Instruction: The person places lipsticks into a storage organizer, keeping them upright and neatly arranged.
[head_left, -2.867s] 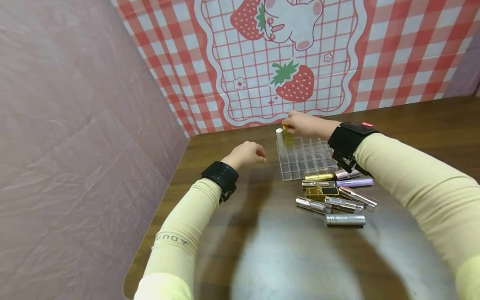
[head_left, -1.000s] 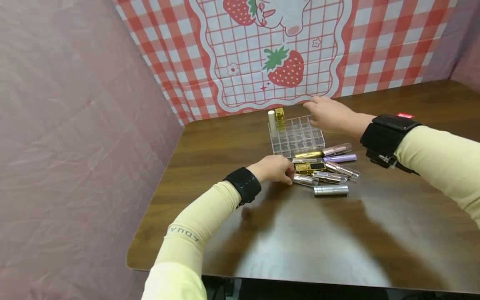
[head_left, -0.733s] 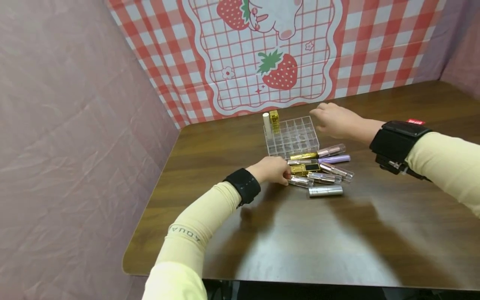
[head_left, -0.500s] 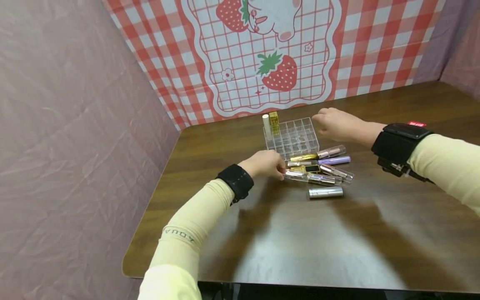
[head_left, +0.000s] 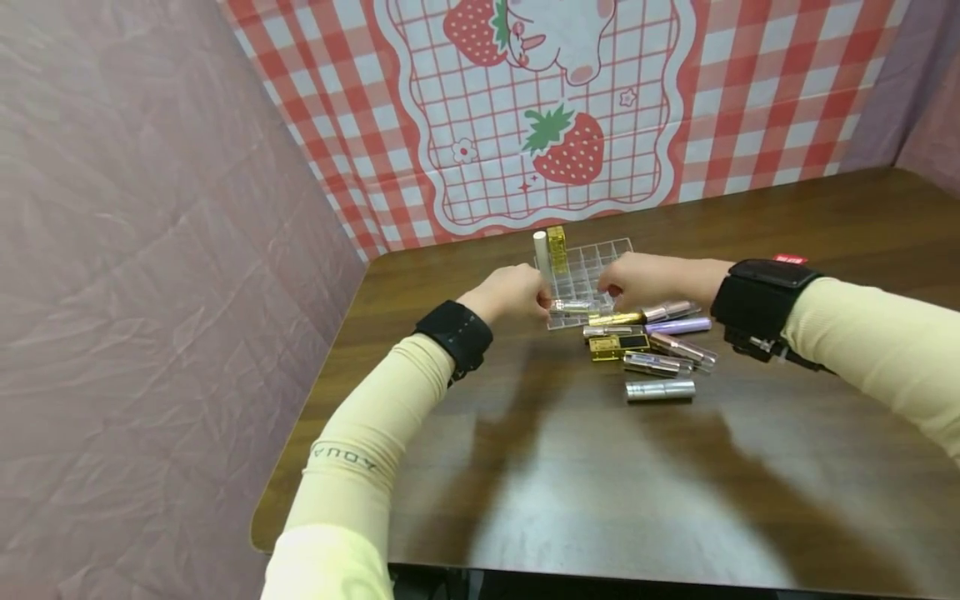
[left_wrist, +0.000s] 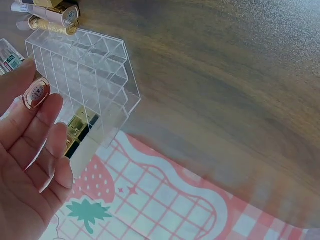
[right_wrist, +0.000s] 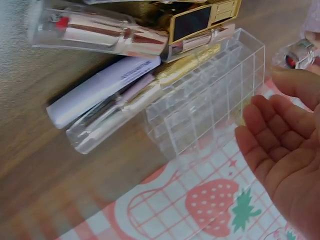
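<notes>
My left hand (head_left: 512, 292) pinches a lipstick tube (head_left: 573, 307) by its end between thumb and fingers. The tube lies level over the front of a clear compartmented organizer (head_left: 551, 323); its rose-gold base (left_wrist: 37, 93) faces the left wrist camera. My right hand (head_left: 641, 279) hovers over the organizer's right side, fingers loosely bent and holding nothing. In the right wrist view, the tube's clear end (right_wrist: 295, 55) is close to the right thumb. A white tube (head_left: 542, 250) and a gold lipstick (head_left: 557, 248) stand upright in the organizer's back left compartments.
Several tubes lie in front of the organizer, among them a gold-and-black case (head_left: 618, 347), a purple tube (head_left: 678, 326) and a silver tube (head_left: 660, 391). A checkered strawberry cloth (head_left: 570, 150) hangs behind the wooden table (head_left: 525, 492).
The right hand let go of the gold lipstick, now standing in the organizer, and moved right, then back toward the left hand. The left hand picked up a lipstick tube and lifted it over the organizer.
</notes>
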